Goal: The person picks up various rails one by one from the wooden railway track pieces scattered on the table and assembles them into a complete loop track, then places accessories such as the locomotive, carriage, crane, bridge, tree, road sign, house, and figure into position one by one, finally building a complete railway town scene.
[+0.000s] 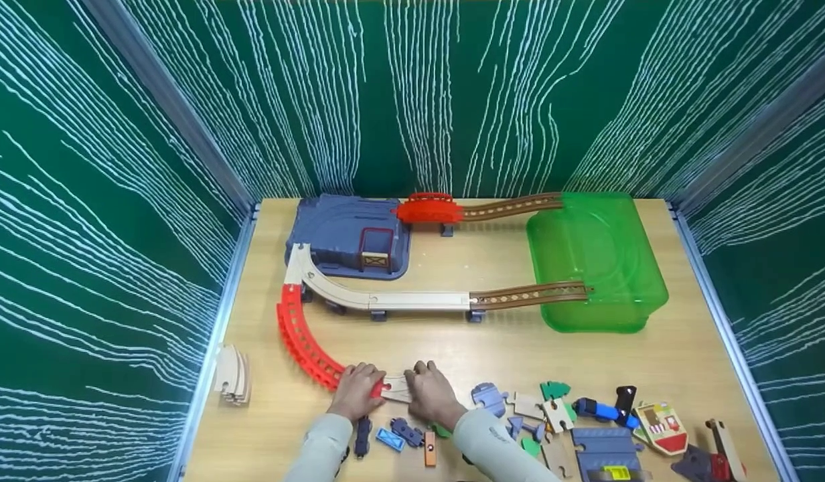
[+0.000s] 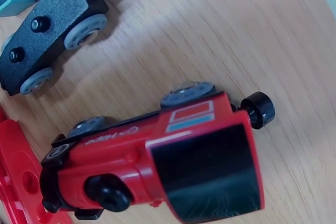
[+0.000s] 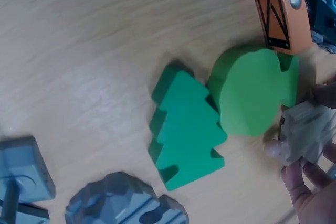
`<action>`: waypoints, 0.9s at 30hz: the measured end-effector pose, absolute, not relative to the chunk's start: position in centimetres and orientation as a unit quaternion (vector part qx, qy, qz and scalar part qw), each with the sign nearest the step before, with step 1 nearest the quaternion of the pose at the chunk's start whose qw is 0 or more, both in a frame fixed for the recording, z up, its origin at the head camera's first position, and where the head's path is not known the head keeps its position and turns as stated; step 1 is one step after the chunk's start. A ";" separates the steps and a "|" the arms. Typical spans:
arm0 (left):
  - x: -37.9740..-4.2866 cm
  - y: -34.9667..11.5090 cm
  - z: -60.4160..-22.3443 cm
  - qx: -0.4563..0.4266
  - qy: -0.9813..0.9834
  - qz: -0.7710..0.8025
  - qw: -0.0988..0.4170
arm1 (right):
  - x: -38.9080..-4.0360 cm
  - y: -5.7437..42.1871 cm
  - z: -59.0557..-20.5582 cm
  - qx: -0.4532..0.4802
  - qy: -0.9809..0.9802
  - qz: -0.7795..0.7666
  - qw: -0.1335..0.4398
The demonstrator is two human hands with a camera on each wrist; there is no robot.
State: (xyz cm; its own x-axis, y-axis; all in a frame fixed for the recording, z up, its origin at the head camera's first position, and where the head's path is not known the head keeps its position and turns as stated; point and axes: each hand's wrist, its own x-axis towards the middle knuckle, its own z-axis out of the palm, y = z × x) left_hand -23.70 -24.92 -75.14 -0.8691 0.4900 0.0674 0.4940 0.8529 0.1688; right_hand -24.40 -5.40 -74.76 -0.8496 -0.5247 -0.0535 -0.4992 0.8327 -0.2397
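Observation:
At the front end of the red curved track (image 1: 310, 345), my left hand (image 1: 356, 393) grips the track, its fingers bent over the edge. A short pale wooden track piece (image 1: 396, 388) lies against that red end, and my right hand (image 1: 434, 393) holds its other end. In the right wrist view, fingertips of the right hand (image 3: 310, 187) pinch the wooden track piece (image 3: 307, 129). The left wrist view leaves out the left hand but shows part of the red track (image 2: 23, 177) at its edge. How tightly the two track ends fit is hidden by my fingers.
Behind the hands run pale track (image 1: 419, 301), a grey tunnel base (image 1: 349, 221), a red bridge (image 1: 429, 209) and a green bin (image 1: 600, 261). A red engine (image 2: 121, 171) and green tree (image 3: 186, 127) lie close by. Stacked curved tracks (image 1: 233, 375) stand left.

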 end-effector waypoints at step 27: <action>-24.0 -24.8 -75.1 -0.257 -0.963 -0.088 -0.001 | -25.0 -3.6 -75.1 -0.262 0.939 -0.210 0.074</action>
State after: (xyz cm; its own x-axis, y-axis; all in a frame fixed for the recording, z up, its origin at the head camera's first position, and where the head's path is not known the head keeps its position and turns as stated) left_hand -23.96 -24.81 -75.06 -0.8682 0.4943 0.0437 0.4941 0.8528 0.1690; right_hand -24.99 -3.57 -75.11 -0.8520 -0.5228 -0.0301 -0.4603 0.7751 -0.4327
